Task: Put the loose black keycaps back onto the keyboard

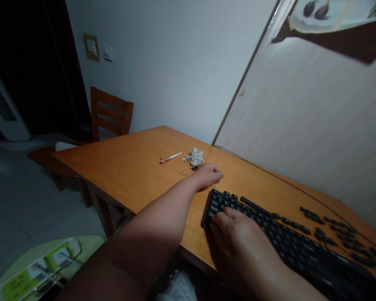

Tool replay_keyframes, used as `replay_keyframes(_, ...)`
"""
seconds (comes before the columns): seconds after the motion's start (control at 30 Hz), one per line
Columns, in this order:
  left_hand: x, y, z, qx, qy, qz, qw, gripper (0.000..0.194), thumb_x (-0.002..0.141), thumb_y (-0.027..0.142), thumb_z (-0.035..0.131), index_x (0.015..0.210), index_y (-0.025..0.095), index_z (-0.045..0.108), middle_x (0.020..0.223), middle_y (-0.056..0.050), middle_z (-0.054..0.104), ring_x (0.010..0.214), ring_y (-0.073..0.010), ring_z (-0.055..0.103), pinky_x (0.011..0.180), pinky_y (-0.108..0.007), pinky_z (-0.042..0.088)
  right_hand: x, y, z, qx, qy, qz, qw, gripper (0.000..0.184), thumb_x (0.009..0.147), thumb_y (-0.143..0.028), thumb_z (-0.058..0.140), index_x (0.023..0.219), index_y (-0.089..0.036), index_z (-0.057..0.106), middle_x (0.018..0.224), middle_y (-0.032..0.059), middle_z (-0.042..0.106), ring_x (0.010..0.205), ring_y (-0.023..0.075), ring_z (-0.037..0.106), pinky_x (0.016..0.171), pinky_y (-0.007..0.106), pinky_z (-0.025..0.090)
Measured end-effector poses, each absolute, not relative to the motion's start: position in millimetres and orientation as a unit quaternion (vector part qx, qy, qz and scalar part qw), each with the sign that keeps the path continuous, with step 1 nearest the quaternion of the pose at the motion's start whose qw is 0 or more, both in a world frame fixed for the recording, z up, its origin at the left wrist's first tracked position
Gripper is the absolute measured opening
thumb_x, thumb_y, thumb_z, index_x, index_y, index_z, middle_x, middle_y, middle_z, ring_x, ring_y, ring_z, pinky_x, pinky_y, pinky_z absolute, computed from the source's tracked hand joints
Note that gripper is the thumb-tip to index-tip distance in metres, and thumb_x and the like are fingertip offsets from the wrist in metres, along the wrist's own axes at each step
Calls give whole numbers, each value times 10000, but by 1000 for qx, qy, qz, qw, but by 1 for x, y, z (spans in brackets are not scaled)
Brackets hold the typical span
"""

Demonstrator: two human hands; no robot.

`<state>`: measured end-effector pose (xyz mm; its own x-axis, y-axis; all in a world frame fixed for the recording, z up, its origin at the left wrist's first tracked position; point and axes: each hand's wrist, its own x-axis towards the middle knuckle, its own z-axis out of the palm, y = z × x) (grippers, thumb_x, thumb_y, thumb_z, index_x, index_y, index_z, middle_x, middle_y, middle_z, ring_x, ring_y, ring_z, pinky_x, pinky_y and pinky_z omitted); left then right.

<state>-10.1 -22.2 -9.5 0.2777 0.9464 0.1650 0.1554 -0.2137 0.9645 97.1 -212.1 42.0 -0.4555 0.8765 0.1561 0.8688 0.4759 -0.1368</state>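
1. Two hands are in view, both the person's own. The left hand [207, 175] reaches out over the counter [128, 167] at about 12 o'clock from the near end of the keyboard [288, 238]. It lies knuckles up on the wood with its fingers curled together; whether they close on anything cannot be told.
2. The right hand [241, 246] rests palm down on the near left end of the one black keyboard, its fingers [228, 215] lying loosely apart across the keys and gripping nothing.
3. The keyboard lies flat on the counter and runs from its centre toward 4 o'clock.
4. One small dark object [194, 168] with a thin loop of cord lies just beside the left hand, at its 10 o'clock. What it is cannot be told.
5. One crumpled white cloth or tissue [194, 156] sits near the left hand at its 11 o'clock.
6. One slim white tool with a red tip [171, 158] lies at 9 o'clock from the crumpled piece, apart from it.
7. One thin dark cable [269, 172] runs along the far counter edge by the wall.
8. One wooden chair [111, 113] stands at the far left end of the counter, at 10 o'clock.
9. One green and white box [47, 263] lies on the floor at 7 o'clock.
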Motion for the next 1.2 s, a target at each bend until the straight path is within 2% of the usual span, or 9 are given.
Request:
replay_keyframes(0.17,-11,-23,-9,659,422,424,456,143,765,286,616,748,146,640,681,-35,672,639,-134,586,576,-225,422,97,-209,42,-508,-858,-1,79,151,870,-143,540,761,-193,632,792,32,590,668,139,497,590,262,332)
replay_keyframes(0.3,-11,-22,-10,666,423,419,448,158,758,299,615,748,143,645,678,-32,669,640,-135,592,577,-226,424,90,-210,48,-498,-866,-39,4,100,812,-125,589,803,-186,668,830,54,636,745,181,557,643,283,391)
replay_keyframes(0.47,-11,-21,-11,672,425,417,440,179,753,322,610,752,147,647,683,-29,671,642,-138,592,575,-229,423,82,-222,47,-489,-860,-110,-93,351,804,-14,548,1107,-127,686,959,124,700,858,239,639,682,313,473)
replay_keyframes(0.57,-11,-20,-12,674,426,415,438,181,753,322,608,759,147,653,691,-33,679,655,-144,605,584,-233,431,84,-229,40,-483,-860,-140,-81,439,833,-28,537,1257,-105,621,951,136,709,807,227,651,644,305,491)
replay_keyframes(0.77,-11,-21,-12,679,427,411,434,186,756,320,610,775,142,663,696,-39,687,660,-147,616,599,-237,440,82,-232,32,-473,-861,-164,-94,467,832,-25,517,1277,-109,631,901,124,726,766,216,670,598,286,505)
replay_keyframes(0.87,-12,-22,-10,679,427,410,434,197,758,331,612,773,141,661,700,-39,686,664,-148,618,595,-236,436,86,-230,35,-471,-863,-154,-95,509,805,-23,529,1301,-82,629,941,137,738,803,236,689,634,308,542)
replay_keyframes(1.0,-11,-22,-11,677,427,413,434,198,760,330,608,782,140,660,702,-38,685,664,-147,615,587,-234,432,107,-229,42,-476,-871,-114,-24,592,747,-131,609,1338,-93,613,996,125,741,849,244,699,728,330,574)
replay_keyframes(1.1,-11,-20,-12,676,426,414,437,188,752,321,611,781,143,663,696,-34,684,665,-148,618,588,-234,433,121,-232,43,-484,-869,-100,16,610,697,-173,630,1305,-122,642,938,103,739,818,241,702,704,322,575)
replay_keyframes(1.2,-10,-19,-13,674,424,415,439,181,746,316,611,776,144,657,694,-32,684,666,-150,622,590,-234,438,124,-236,40,-475,-875,-94,27,539,718,-174,615,1254,-148,672,894,87,737,783,235,706,663,314,567)
